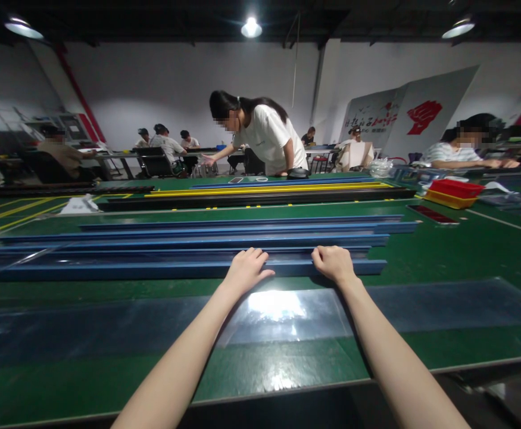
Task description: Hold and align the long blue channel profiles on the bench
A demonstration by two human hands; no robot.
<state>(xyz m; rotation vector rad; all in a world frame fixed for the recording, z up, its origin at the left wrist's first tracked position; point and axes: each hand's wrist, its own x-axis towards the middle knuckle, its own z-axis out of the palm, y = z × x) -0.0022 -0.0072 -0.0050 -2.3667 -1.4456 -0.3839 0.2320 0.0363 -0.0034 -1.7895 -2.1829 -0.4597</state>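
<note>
Both my hands rest on the nearest long blue channel profile [189,266], which lies lengthwise across the green table [314,366]. My left hand [247,268] is on it near the middle, its fingers curled over the channel and its thumb pointing right. Further right, my right hand [334,263] is closed at the profile, its fingers bent over the near part; what is between them is hidden. Between my arms and beyond them on both sides, a clear plastic sheet [443,304] lies flat in front of the profile and reflects the lamp.
More blue profiles [242,227] lie behind, then black [260,199] and yellow strips [269,190]. A person in a white shirt [271,134] leans over the far edge. At right are a phone [433,214], a red tray [454,188] and a seated person [461,149].
</note>
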